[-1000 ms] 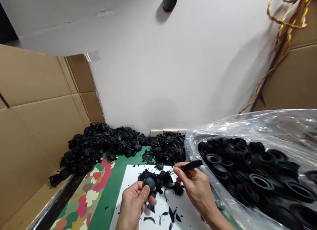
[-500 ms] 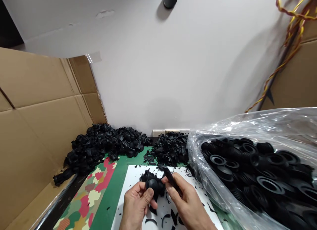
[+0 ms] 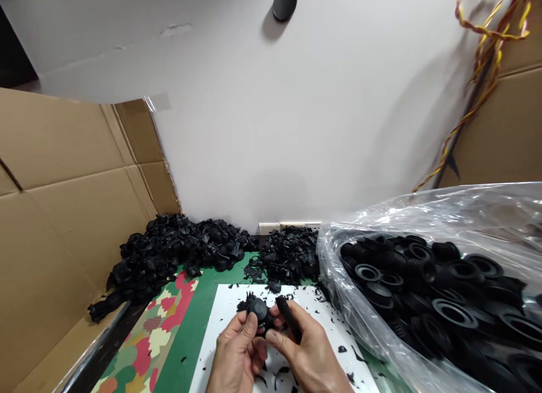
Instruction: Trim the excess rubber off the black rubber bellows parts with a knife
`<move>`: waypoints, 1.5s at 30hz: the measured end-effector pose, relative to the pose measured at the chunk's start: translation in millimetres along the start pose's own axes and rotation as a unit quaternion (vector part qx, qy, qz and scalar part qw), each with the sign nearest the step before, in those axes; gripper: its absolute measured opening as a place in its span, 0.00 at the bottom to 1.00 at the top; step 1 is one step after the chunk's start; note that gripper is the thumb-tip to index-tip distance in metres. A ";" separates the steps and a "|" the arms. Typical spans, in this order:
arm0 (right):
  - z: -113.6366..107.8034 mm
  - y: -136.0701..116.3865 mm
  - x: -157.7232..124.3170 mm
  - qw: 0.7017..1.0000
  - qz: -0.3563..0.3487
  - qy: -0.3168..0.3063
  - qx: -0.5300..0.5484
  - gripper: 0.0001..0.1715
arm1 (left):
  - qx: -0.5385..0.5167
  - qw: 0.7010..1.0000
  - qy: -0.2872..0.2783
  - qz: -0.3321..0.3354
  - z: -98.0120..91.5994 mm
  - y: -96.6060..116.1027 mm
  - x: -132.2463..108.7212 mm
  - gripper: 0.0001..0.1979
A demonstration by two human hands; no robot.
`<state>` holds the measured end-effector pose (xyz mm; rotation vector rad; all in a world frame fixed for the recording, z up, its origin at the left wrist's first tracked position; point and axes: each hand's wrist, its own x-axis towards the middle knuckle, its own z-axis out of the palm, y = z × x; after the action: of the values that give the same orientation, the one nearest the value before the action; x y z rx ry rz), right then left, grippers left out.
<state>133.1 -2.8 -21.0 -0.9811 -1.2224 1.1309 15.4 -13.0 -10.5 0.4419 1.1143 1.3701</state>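
Observation:
My left hand [image 3: 237,353] pinches a round black rubber part [image 3: 258,309] between thumb and fingers, just above the white sheet [image 3: 220,319]. My right hand [image 3: 302,350] is closed round a slim black-handled tool [image 3: 288,317], its fingertips pressed against the same rubber part. The two hands touch each other over the sheet. Small black rubber scraps [image 3: 334,331] lie scattered on the sheet around them. The tool's tip is hidden behind the part.
A clear plastic bag [image 3: 423,212] full of black rubber rings [image 3: 427,291] fills the right. Two heaps of black rubber pieces [image 3: 178,249] lie against the white wall. Cardboard [image 3: 63,212] walls the left; a patterned mat [image 3: 161,325] lies beside the sheet.
My right hand has come in from the right with the tool and closed up against the rubber part. My left hand has kept the part, shifting slightly right.

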 end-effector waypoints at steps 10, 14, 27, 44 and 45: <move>-5.9 0.4 5.7 0.988 -0.035 0.128 -0.076 0.11 | 0.094 0.979 -0.159 -0.091 9.9 -7.8 -12.7 0.21; -19.2 0.7 12.2 0.986 -0.024 0.079 -0.142 0.15 | 0.402 0.900 -0.164 0.045 3.0 18.4 -19.6 0.17; -11.0 -3.7 6.2 0.983 -0.075 -0.020 -0.163 0.07 | 0.553 0.784 -0.126 0.253 17.2 23.2 -13.5 0.08; -36.9 9.0 32.7 0.958 -0.081 0.090 -0.260 0.13 | 0.318 0.931 -0.083 0.161 -6.9 25.9 -15.9 0.16; -35.9 7.7 30.8 0.960 -0.086 0.078 -0.253 0.12 | 0.319 0.930 -0.079 0.164 -6.7 26.5 -16.2 0.16</move>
<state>167.7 29.7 -26.6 -1.2879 -1.4695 0.5961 -1.7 -24.3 13.9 1.2370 1.3833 1.1966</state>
